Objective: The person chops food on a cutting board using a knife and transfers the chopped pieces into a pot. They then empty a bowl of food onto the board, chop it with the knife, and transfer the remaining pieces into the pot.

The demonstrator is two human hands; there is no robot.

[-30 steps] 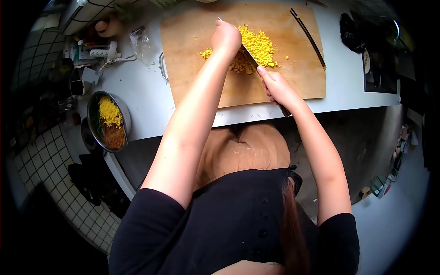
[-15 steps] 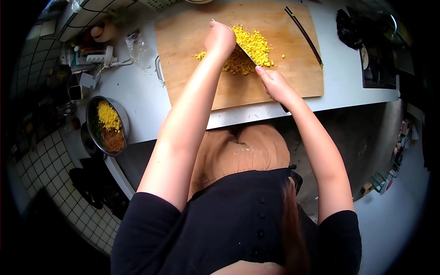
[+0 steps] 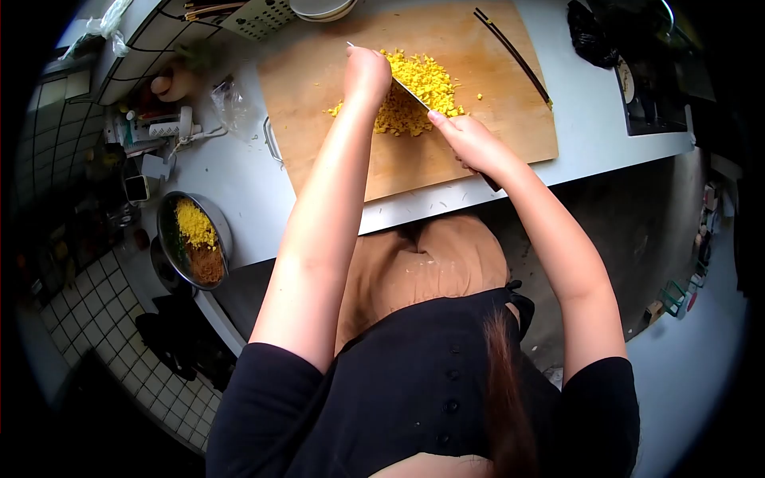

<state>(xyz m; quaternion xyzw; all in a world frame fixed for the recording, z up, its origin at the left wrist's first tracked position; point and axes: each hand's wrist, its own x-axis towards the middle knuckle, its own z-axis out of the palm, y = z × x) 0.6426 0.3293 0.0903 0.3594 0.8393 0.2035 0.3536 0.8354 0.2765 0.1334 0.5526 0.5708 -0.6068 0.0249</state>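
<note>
A kitchen knife (image 3: 412,95) lies slantwise across a pile of finely chopped yellow food (image 3: 427,82), which looks like egg, on a wooden cutting board (image 3: 319,131). My right hand (image 3: 472,146) is wrapped round its dark handle near the board's front edge. At the far end of the blade, my left hand (image 3: 368,76) is closed over the knife, and a bit of the tip shows beyond the fingers. Yellow bits lie on both sides of the blade. The blade's lower edge is not clearly visible.
Dark chopsticks (image 3: 514,56) rest along the board's right side. A metal bowl (image 3: 226,231) at left holds yellow crumbs, brown shreds and something green. Behind the board are stacked bowls (image 3: 323,8) and a perforated basket (image 3: 259,20). A black plastic bag (image 3: 591,36) lies at right.
The whole view has shifted slightly, with the board appearing further left. Both hands keep their hold on the knife, and the knife stays over the yellow pile with little visible change.
</note>
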